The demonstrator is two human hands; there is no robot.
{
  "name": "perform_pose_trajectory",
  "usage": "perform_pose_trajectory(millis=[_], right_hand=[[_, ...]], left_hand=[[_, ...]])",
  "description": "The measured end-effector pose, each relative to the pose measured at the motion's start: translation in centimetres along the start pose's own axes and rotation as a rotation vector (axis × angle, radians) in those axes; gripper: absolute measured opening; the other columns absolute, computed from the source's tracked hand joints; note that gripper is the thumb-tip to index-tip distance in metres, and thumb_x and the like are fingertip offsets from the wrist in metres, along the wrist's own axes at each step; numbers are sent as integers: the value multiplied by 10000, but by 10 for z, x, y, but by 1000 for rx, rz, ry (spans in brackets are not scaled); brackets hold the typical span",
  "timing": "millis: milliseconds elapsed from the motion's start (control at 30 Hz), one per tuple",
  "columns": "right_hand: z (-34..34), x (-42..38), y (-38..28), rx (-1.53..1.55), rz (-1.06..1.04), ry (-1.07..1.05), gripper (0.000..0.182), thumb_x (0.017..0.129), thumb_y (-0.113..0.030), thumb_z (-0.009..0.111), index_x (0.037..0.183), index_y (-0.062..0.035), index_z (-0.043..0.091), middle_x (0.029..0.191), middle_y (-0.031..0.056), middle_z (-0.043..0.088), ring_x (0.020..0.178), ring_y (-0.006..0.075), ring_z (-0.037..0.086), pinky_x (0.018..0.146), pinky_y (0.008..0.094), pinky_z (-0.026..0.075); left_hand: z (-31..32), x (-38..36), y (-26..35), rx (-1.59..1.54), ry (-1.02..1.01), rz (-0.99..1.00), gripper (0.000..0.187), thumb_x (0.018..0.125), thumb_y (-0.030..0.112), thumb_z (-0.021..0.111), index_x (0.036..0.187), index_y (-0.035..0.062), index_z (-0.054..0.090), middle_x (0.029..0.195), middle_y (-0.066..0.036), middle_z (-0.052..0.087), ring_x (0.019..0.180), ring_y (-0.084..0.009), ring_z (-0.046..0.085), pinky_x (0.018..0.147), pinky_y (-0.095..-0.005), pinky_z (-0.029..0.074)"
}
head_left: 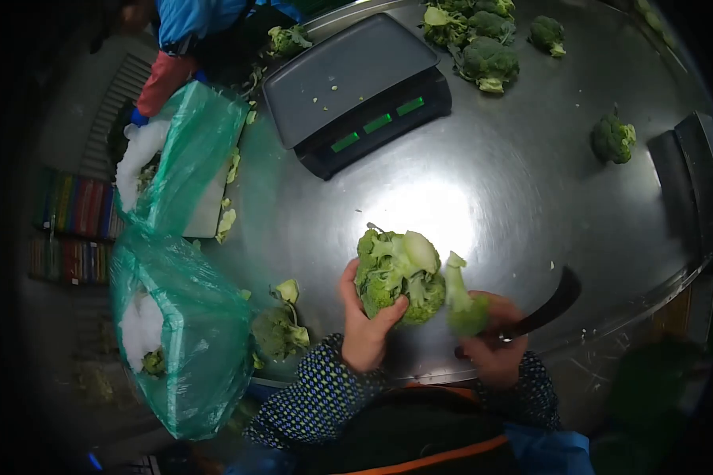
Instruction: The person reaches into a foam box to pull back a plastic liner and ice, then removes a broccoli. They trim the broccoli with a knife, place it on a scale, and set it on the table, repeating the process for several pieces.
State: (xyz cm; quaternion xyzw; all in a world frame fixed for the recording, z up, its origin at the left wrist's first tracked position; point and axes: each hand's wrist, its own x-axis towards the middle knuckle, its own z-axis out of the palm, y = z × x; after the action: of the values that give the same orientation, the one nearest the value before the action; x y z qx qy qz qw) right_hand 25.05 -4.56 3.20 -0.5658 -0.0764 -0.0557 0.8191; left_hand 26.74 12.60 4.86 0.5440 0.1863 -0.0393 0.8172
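My left hand (366,331) is wrapped round the side of a large broccoli head (400,277), whose pale cut stem faces up. Just right of it, my right hand (495,340) is closed on a knife with a dark curved blade (550,307), which points to the upper right. A small broccoli floret (461,297) with its stalk up is at the fingers of that same hand, apart from the large head. Both hands are above the near edge of the metal table (515,190).
A black scale (356,87) with green displays stands at the back. Several broccoli heads (487,59) lie behind it to the right, one (612,138) farther right. Green plastic bags (202,332) line the left edge, with broccoli (277,332) beside them. Another person's arm (165,81) reaches in upper left.
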Motion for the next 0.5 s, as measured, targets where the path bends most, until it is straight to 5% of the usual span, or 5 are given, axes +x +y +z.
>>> perform_pose_trajectory(millis=[67, 133, 333, 467, 500], right_hand=[[-4, 11, -16, -186, 167, -122, 532, 695, 80, 694, 1156, -53, 464, 1152, 164, 537, 1011, 219, 575, 767, 291, 525], [-3, 29, -19, -449, -227, -255, 567, 685, 48, 722, 1188, -66, 487, 1185, 148, 530, 1096, 252, 543, 841, 309, 502], [-7, 41, -32, -322, -182, -364, 525, 683, 32, 733, 1156, -86, 538, 1137, 141, 575, 1002, 264, 595, 799, 311, 514], [-20, 48, -29, -197, -189, -230, 469, 687, 38, 723, 1113, -87, 571, 1139, 144, 583, 961, 240, 609, 773, 304, 504], [-27, 57, -29, -316, -233, -409, 475, 686, 40, 719, 1118, -88, 569, 1143, 141, 582, 992, 230, 593, 779, 301, 499]], left_hand=[[10, -5, 0, -65, -49, 10, 754, 823, 94, 637, 1369, 88, 116, 1287, -148, 361, 1186, -235, 397, 994, -376, 352], [17, -9, 7, -168, 0, -93, 737, 861, 153, 617, 1381, 102, 98, 1307, -139, 349, 1200, -235, 385, 1000, -381, 347], [-3, -5, 19, -110, -241, -254, 608, 912, 297, 529, 1375, 106, 185, 1314, -123, 381, 1174, -237, 453, 893, -382, 474], [-14, -4, 10, -589, -419, -431, 615, 922, 488, 390, 1356, 68, 273, 1341, -164, 391, 1124, -270, 511, 821, -400, 519], [-10, -6, 12, -549, -415, -414, 621, 923, 484, 392, 1368, 72, 259, 1358, -160, 374, 1165, -275, 476, 870, -421, 488]])
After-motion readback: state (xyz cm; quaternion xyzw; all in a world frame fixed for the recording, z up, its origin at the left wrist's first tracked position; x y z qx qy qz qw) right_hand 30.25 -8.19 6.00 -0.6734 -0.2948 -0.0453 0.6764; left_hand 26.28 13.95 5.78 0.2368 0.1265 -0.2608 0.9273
